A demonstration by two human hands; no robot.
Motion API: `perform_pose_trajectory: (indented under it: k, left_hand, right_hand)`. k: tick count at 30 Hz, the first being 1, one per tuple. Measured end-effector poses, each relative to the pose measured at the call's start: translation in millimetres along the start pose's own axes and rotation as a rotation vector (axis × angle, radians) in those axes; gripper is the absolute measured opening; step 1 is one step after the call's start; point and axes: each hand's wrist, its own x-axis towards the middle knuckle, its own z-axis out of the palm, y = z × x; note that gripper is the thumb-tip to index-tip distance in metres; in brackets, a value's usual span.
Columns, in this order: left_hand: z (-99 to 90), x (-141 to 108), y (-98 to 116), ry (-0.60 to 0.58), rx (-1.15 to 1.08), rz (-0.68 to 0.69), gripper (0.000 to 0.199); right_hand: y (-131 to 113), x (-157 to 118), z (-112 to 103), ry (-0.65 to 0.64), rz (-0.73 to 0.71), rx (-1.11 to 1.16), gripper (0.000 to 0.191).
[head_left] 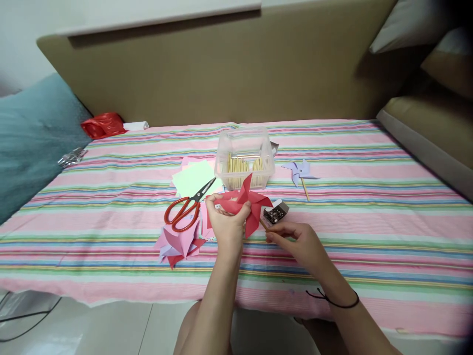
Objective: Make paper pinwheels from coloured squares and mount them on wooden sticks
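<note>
My left hand (226,225) pinches a red paper pinwheel (247,203) by its folded blades, above the striped cloth. My right hand (293,241) sits just to its right, fingers closed on a thin wooden stick (263,224) that reaches under the pinwheel. A small open box of metal pins (275,213) lies right behind my right hand. Red-handled scissors (186,209) rest to the left of my left hand.
A clear plastic tub of wooden sticks (244,159) stands behind the pinwheel. Coloured paper squares (194,178) lie beside it. A finished purple pinwheel (300,171) lies to the right. Folded pink and red pieces (176,245) sit at front left. A red bag (102,124) is at far left.
</note>
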Motion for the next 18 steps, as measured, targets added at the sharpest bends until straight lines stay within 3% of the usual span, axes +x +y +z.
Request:
perform_pose_trajectory:
  k: [6, 11, 14, 18]
  left_hand:
    - [-1.1, -1.4, 0.0, -0.017, 0.004, -0.006, 0.062]
    - [0.5, -3.5, -0.3, -0.16, -0.111, -0.072, 0.072]
    - [0.6, -3.7, 1.6, -0.195, -0.126, -0.075, 0.058]
    - [-5.1, -2.3, -0.8, -0.266, 0.072, -0.066, 0.035]
  right_hand:
    - [2.6, 0.8, -2.5, 0.027, -0.04, -0.042, 0.022]
    - [8.0, 7.1, -8.5, 0.126, -0.072, 0.002, 0.022]
    - [10.2, 13.2, -18.6, 0.209, -0.08, 0.07, 0.022]
    - [18.3, 23.0, -45.6, 0.469, -0.064, 0.07, 0.027]
